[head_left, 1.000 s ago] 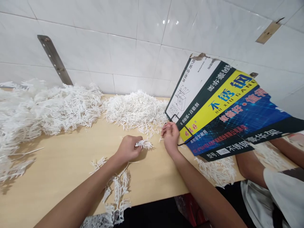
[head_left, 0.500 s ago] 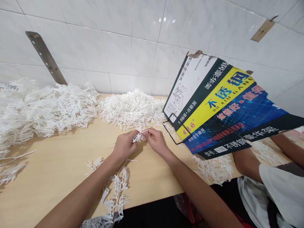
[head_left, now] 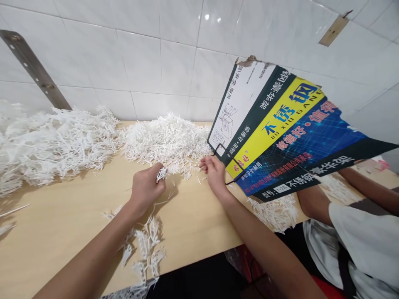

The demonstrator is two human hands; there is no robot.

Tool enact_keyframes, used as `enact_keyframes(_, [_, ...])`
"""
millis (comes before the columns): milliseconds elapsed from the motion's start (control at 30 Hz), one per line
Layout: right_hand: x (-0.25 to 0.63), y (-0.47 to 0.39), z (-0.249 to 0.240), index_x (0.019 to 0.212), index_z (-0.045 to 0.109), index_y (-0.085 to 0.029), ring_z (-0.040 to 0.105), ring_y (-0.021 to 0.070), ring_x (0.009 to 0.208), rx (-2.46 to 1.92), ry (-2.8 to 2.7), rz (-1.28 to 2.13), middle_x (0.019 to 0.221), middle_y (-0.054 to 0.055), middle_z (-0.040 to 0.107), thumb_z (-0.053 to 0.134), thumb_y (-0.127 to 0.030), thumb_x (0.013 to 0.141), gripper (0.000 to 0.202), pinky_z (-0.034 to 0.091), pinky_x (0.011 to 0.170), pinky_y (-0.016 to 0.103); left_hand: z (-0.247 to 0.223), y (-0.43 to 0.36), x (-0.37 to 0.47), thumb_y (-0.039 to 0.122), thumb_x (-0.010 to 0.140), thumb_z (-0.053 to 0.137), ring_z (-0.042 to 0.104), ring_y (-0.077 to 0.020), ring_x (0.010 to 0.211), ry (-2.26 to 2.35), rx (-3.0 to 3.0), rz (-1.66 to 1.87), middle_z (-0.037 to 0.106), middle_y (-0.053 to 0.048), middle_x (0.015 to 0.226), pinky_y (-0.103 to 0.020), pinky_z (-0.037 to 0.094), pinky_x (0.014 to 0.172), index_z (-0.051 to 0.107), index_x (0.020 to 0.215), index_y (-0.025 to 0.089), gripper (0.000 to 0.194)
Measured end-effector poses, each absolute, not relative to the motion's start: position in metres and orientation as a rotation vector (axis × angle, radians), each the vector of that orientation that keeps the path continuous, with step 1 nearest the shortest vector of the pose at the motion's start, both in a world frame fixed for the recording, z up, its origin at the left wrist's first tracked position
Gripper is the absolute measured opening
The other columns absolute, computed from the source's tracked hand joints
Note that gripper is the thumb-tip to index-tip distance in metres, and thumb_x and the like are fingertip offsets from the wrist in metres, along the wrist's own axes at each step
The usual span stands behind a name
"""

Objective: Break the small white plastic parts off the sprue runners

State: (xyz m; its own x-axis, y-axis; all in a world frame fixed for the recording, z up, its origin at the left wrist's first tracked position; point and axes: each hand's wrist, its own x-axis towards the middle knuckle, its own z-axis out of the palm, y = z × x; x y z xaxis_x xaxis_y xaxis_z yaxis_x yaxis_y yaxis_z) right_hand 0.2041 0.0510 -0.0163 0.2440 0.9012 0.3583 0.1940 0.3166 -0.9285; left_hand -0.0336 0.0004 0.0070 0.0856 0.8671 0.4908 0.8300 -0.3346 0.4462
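Observation:
My left hand (head_left: 147, 186) is closed in a fist around a small bunch of white branched plastic pieces (head_left: 161, 174), whose tips stick out past the thumb. A thin white strand (head_left: 164, 201) trails below it toward a chain of the same pieces (head_left: 151, 236) on the table. My right hand (head_left: 214, 172) is apart from the left, at the right front edge of a white pile (head_left: 168, 137). Its fingers are loosely bent and parted, with nothing visible in them. A few loose bits (head_left: 187, 172) lie left of its fingertips.
A printed cardboard sheet (head_left: 274, 133) leans up at the right, with a black wire frame (head_left: 232, 182) at its lower corner. A larger white heap (head_left: 56, 145) covers the table's (head_left: 77, 216) left back. Beyond the cardboard, a co-worker's arm (head_left: 314, 203) shows near another pile (head_left: 277, 211).
My hands have separated: the left moved left and nearer with its bunch, the right moved right toward the cardboard and opened. The view has shifted slightly.

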Motion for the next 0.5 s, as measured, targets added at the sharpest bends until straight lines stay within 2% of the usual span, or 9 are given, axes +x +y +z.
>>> enact_keyframes(67, [0.197,0.046,-0.011,0.108,0.074,-0.021,0.066,0.0209,0.086,-1.152,-1.510,0.600,0.094,0.007,0.075,0.052,-0.047,0.101,0.035,0.051,0.078,0.033,0.006,0.001,-0.035,0.017,0.070,0.050,0.047,-0.0164,0.050,1.726,2.258,1.140,0.049,0.002,0.053,-0.027,0.028,0.056,0.056,0.077,0.022,0.010])
enact_keyframes(133, [0.187,0.038,-0.005,0.123,0.071,-0.024,0.064,0.0238,0.111,-1.063,-1.689,0.537,0.116,0.008,0.073,0.044,-0.044,0.106,0.037,0.047,0.098,0.038,0.004,-0.001,-0.031,0.016,0.072,0.049,0.049,-0.0162,0.053,1.616,2.289,1.119,0.053,0.002,0.058,-0.027,0.029,0.057,0.057,0.079,0.022,0.012])
enact_keyframes(200, [0.178,0.032,0.000,0.121,0.072,-0.023,0.060,0.0241,0.118,-0.977,-1.835,0.562,0.120,0.009,0.072,0.039,-0.044,0.108,0.040,0.044,0.104,0.039,0.003,-0.004,-0.026,0.015,0.072,0.048,0.051,-0.0164,0.056,1.527,2.318,1.090,0.058,0.001,0.063,-0.027,0.030,0.058,0.057,0.082,0.022,0.014])
enact_keyframes(367, [0.172,0.028,-0.003,0.086,0.073,-0.020,0.062,0.0183,0.081,-0.974,-1.986,0.732,0.082,0.004,0.068,0.057,-0.043,0.101,0.032,0.046,0.076,0.030,0.002,-0.007,-0.022,0.015,0.071,0.047,0.047,-0.0158,0.055,1.503,2.338,1.052,0.055,0.001,0.062,-0.027,0.028,0.057,0.053,0.078,0.022,0.011])
enact_keyframes(500, [0.175,0.030,-0.010,0.069,0.066,-0.020,0.057,0.0150,0.065,-1.037,-1.861,0.790,0.066,0.000,0.063,0.061,-0.036,0.097,0.033,0.041,0.065,0.027,0.002,-0.004,-0.021,0.017,0.067,0.048,0.045,-0.0157,0.052,1.549,2.357,1.020,0.052,0.001,0.057,-0.027,0.027,0.055,0.049,0.071,0.022,0.007])
